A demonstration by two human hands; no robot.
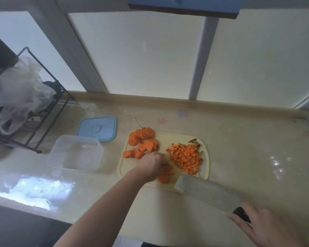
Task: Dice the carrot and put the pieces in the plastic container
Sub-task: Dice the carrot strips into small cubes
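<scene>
Two heaps share the cutting board (204,154): carrot rounds (143,142) at its far left, diced carrot (185,157) at its right. The left hand (152,165) pinches slices (165,177) near its front edge; the right hand (268,227) grips a cleaver (207,191). Left of the board sits the clear plastic container (75,155).

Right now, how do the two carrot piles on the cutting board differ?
The carrot slices are round discs, while the diced carrot is small cubes. The slices lie on the left part of the cutting board, overlapping in loose stacks; the dice form a heap on the right part. Both are orange, and both are on the board, none in the plastic container.
</scene>
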